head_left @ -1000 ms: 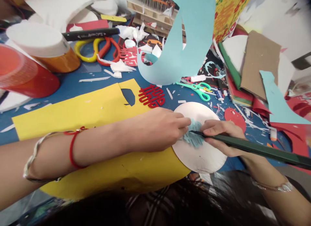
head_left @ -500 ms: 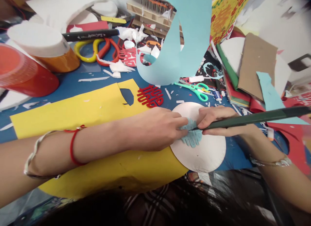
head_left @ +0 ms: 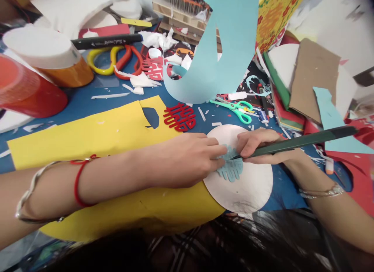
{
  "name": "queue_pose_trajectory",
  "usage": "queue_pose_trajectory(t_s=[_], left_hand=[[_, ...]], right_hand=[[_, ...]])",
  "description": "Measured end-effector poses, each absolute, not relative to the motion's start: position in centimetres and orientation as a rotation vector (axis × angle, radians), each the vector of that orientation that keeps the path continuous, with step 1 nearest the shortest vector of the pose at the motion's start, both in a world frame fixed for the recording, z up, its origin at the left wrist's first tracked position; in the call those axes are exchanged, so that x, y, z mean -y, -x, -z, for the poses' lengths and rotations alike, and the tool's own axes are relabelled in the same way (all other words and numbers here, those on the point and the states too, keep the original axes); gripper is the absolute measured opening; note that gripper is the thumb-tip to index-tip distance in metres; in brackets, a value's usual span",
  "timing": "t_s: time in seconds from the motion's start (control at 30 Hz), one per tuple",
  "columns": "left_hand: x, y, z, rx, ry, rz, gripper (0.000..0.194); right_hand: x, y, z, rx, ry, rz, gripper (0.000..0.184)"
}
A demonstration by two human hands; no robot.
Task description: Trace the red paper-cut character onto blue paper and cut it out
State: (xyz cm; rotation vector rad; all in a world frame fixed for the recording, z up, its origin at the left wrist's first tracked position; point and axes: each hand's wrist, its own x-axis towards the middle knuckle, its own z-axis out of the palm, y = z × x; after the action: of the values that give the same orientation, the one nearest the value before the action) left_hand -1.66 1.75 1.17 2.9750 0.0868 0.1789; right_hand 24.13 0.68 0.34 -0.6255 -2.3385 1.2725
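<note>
A round light-blue paper cut-out (head_left: pixel 232 172) with a slotted pattern lies on a white disc (head_left: pixel 255 190). My left hand (head_left: pixel 189 159) reaches in from the left with its fingers curled, holding the cut-out's left side against the disc. Between the thumb and fingers of my right hand (head_left: pixel 260 145) is a long dark-green craft knife (head_left: pixel 304 143). Its thin tip touches the middle of the cut-out, and its handle slants up to the right. Yellow paper (head_left: pixel 117 128) lies under my left forearm, with a matching red cut-out (head_left: pixel 180 117) above my left hand.
Green scissors (head_left: pixel 236 108) lie beyond the disc among paper scraps. Curled light-blue paper (head_left: pixel 210 77) stands behind. Jars, one orange (head_left: pixel 70 73) and one red (head_left: pixel 32 89), stand at the left near a black marker (head_left: pixel 108 41). Stacked card (head_left: pixel 315 77) is at the right.
The view has shifted slightly. The knife's handle end has swung a little to the left, while its tip stays at the middle of the cut-out. Both hands keep nearly the same place.
</note>
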Motion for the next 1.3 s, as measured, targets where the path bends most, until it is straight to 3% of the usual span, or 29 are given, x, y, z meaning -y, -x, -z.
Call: queue_pose_trajectory(t_s=[0.53, 0.67, 0.8, 0.97, 1.3], left_hand=[[-1.4, 1.5, -1.1, -0.151, -2.975, -0.225, 0.020], [-1.2, 1.0, -0.7, -0.210, -2.975, -0.337, 0.029], [-1.3, 0.9, -0.8, -0.126, -3.030, -0.364, 0.024], [-1.7, 1.2, -1.5, 0.048, -3.114, -0.347, 0.033], [-2.5, 1.7, -1.2, -0.061, -3.008, -0.470, 0.027]], right_hand=[[-1.5, -24.2, -0.7, 2.280, 0.582, -1.429, 0.017], [-1.4, -24.3, -0.5, 2.264, 0.582, -1.414, 0.023], [-1.2, -24.2, -0.5, 2.262, 0.592, -1.373, 0.024], [-0.7, -24.0, -0.9, 2.302, 0.636, -1.278, 0.019], [1.5, -23.2, -0.5, 2.265, 0.825, -1.038, 0.018]])
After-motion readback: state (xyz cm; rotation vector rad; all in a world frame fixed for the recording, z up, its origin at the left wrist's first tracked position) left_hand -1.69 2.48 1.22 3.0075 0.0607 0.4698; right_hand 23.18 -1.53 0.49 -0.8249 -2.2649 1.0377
